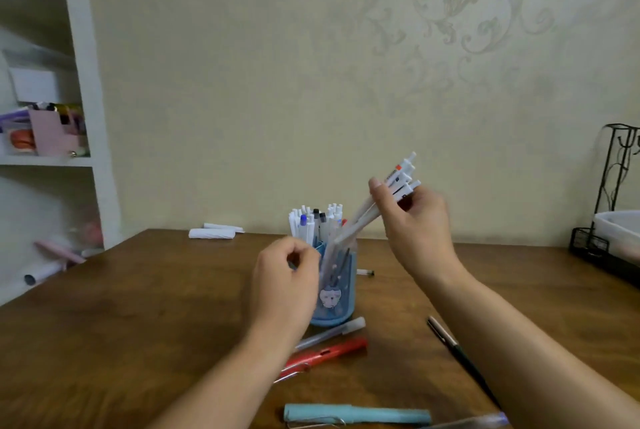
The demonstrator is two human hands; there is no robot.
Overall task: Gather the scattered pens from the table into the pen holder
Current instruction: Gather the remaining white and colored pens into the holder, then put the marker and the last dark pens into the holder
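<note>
Head view, single frame. I log a blue cylindrical plastic pen holder [334, 293] with a small cartoon face on its front, standing upright near the middle of the brown wooden table [138, 317]. Its back section is already packed with upright white click pens [313, 224].

Right hand [414, 220]: raised above and to the right of the holder, fingers and thumb pressed together around a bundle of white pens [388, 193]. The bundle is tilted, clicker ends up and to the right, lower ends reaching down into the holder's front section.

Left hand [285, 276]: just left of the holder and partly in front of it, fingers curled inward toward the thumb. I cannot tell whether it grips the holder or pinches something small; the contact is hidden and blurred.

Pens lying loose on the table:
- clear capped gel pen [332, 331], just in front of the holder's base
- red fountain pen [325, 354] beside it, nearer me
- slim black pen [457, 356], diagonal, by the right forearm
- pale teal capped pen [356, 414] at the near edge
- one small white pen [365, 272] behind the holder on the right

White folded paper [214, 231] lies at the far edge of the table.
</note>
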